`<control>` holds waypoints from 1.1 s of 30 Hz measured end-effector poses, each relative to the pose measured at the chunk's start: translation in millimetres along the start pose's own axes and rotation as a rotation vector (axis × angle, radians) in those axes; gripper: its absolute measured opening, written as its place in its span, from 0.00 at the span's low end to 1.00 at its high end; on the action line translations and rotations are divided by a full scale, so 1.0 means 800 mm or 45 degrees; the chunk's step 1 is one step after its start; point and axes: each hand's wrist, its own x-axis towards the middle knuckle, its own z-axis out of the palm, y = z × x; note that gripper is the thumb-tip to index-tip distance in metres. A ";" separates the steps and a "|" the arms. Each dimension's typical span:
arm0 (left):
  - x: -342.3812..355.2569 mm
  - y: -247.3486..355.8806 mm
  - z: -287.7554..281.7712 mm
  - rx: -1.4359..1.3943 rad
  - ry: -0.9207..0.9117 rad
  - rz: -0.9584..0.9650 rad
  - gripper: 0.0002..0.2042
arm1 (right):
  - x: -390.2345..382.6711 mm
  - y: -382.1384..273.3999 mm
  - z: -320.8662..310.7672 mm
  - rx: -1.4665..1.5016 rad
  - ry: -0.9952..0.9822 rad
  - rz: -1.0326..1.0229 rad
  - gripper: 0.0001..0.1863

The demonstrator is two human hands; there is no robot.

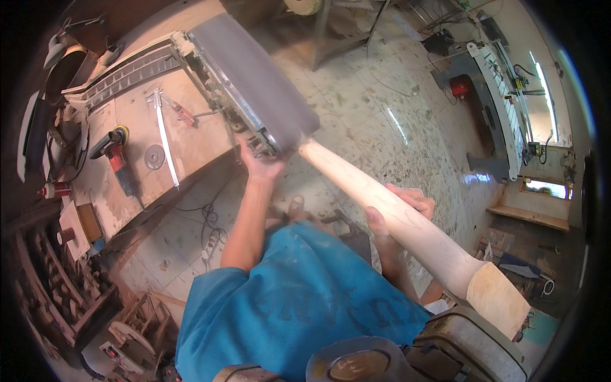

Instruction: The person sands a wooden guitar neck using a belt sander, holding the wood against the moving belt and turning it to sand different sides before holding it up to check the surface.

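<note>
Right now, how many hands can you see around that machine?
2: the left hand at the near end of the belt sander, and the right hand gripping the pale wooden piece.

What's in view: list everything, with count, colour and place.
Wood: 1, pale, right of centre, narrow end at the belt
Sanding belt: 1, grey, upper centre
Bench: 1, tan, left
Power tool: 1, red and black, on the bench
Disc: 1, grey, beside the power tool
Caliper: 1, silvery, on the bench
Red-handled tool: 1, red, near the caliper
Machine: 1, grey and white, upper right
Rack: 1, dark brown, lower left
Edge clutter: too unclear to count
Shirt: 1, blue, lower centre
Left hand: 1, bare, by the belt's near end
Right hand: 1, bare, around the wood
</note>
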 end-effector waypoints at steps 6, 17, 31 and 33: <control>0.007 -0.001 -0.014 0.037 -0.086 0.052 0.38 | 0.000 0.016 0.007 0.055 0.072 -0.083 0.32; 0.005 0.004 -0.011 0.130 0.097 0.061 0.46 | 0.004 0.019 0.012 0.040 -0.011 -0.190 0.32; -0.003 0.008 -0.008 0.207 0.111 0.147 0.44 | 0.007 0.015 0.021 0.170 0.022 -0.162 0.34; -0.007 0.008 -0.011 0.199 0.059 0.134 0.44 | 0.007 0.014 0.026 0.197 0.044 -0.104 0.33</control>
